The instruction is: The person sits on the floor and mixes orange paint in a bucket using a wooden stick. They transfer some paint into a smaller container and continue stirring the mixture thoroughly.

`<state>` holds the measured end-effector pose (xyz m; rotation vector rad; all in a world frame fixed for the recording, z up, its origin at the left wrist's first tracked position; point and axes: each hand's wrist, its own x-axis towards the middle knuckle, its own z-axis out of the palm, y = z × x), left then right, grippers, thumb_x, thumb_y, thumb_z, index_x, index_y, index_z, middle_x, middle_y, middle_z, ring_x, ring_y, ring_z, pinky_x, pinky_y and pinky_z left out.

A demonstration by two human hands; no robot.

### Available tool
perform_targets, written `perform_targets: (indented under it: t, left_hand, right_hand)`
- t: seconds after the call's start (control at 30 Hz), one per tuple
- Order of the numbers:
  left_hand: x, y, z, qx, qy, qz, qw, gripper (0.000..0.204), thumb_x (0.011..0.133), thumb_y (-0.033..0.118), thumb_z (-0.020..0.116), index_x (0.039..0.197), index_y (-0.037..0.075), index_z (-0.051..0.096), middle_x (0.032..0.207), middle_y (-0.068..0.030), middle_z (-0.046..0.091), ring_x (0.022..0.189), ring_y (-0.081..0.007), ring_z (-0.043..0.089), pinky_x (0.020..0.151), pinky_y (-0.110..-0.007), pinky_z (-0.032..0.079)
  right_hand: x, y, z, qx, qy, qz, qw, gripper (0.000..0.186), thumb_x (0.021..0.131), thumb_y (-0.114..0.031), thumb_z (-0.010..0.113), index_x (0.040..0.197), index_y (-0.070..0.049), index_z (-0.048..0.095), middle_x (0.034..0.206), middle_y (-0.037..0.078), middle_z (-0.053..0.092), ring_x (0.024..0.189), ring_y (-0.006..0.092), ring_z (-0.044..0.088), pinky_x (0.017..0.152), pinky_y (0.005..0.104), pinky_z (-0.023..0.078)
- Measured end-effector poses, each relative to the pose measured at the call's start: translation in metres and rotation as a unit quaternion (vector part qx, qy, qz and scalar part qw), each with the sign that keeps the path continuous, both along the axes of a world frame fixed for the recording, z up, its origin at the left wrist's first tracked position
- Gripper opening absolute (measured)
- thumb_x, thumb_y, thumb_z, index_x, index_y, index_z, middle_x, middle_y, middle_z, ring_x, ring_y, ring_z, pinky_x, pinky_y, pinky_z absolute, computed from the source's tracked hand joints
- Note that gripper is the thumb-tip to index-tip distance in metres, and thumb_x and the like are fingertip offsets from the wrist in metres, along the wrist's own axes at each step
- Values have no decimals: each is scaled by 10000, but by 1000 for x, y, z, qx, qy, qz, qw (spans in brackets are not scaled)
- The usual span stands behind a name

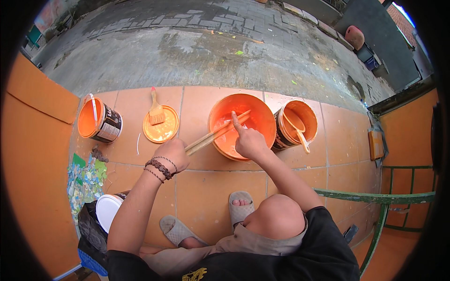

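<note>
My left hand point(172, 157) grips two pale wooden sticks point(202, 143), which slant up to the right over a large orange bucket point(255, 107) with orange paint inside. My right hand point(249, 140) is over that bucket, its index finger stretched out against the sticks near their orange-stained upper part; its other fingers are bent. Just right of the bucket stands a smaller paint pail point(313, 122) with an orange scoop or tool point(305, 146) across its rim. To the left, a brush point(155, 110) rests on an orange-smeared lid point(166, 133).
Another paint pail point(110, 126) stands at left, near paint flakes point(82, 178), a white-lidded container point(107, 210) and black plastic point(91, 239). A green metal frame point(356, 196) is at my right, an orange wall point(33, 164) at left. Beyond the tiled step point(197, 182) lies concrete paving point(197, 56).
</note>
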<state>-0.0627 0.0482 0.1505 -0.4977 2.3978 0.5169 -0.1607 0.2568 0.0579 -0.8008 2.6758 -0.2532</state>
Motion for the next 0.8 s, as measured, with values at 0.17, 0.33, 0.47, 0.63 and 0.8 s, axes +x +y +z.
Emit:
perform_targets:
  t: [0.17,0.33,0.47,0.63,0.8]
  left_hand:
    - [2,-5,-7,56,19,30,998,234,761,-4,494,954,-31,623,593,-115,589,441,-180,578,401,-314,463]
    - [0,-5,-6,55,-1,32,998,255,759,17,505,979,-18,629,673,-124,606,558,-202,593,510,-322,476]
    - [1,-7,-6,58,-16,44,997,204,735,55,520,876,-13,651,787,-184,650,724,-271,659,684,-356,524]
    - [5,-11,-9,84,2,48,995,165,735,60,532,832,-38,624,646,-157,617,534,-235,629,549,-331,519]
    - [2,-9,1,148,-33,109,983,215,777,-5,556,987,-33,594,533,-70,537,363,-143,497,320,-290,373]
  right_hand:
    - [20,-10,28,42,6,133,990,854,757,-67,502,1487,-220,86,615,117,571,522,283,577,486,403,464]
    - [18,-9,20,62,44,140,987,855,759,-65,522,1486,-249,111,633,104,573,532,259,584,485,388,468]
    - [-3,3,8,94,22,79,992,842,777,-71,529,1486,-231,104,694,122,610,598,257,617,535,388,500]
    - [-30,9,-2,127,-33,-2,991,791,820,-104,517,1486,-186,98,852,170,652,762,286,655,676,407,528]
    - [-50,14,-16,129,-38,-67,989,771,830,-118,511,1481,-130,98,956,198,649,861,307,651,744,423,517]
